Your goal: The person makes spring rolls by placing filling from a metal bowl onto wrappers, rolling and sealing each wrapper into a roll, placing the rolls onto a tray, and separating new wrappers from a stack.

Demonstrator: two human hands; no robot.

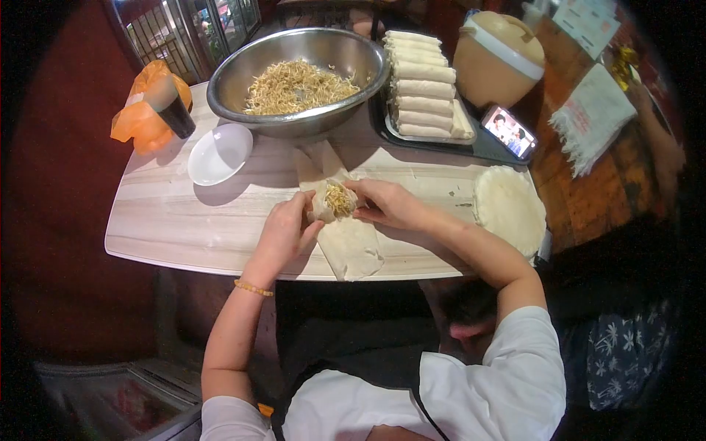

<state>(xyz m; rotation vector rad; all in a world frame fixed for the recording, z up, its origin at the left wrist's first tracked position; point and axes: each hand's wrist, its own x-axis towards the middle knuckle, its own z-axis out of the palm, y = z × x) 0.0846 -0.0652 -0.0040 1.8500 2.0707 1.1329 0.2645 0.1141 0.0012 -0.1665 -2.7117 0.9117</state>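
A thin spring roll wrapper [348,253] lies lengthwise on the table in front of me, its sides folded inward. Bean sprout filling [338,198] shows in its middle, uncovered on top. My left hand [285,226] pinches the wrapper's left edge beside the filling. From the other side, my right hand [386,203] grips the right edge with thumb and fingers. Just right of my right forearm sits a round stack of wrappers [510,209]. Behind the filling, the wrapper's far end [318,159] stretches toward a large metal bowl [224,99] of bean sprouts [294,88].
Rolled spring rolls [423,88] are piled on a tray at the back right, by a phone [509,134] and a tan lidded container [496,62]. A white bowl [220,154], dark drink cup [176,114] and orange bag [136,128] stand left. A cloth [594,114] lies far right.
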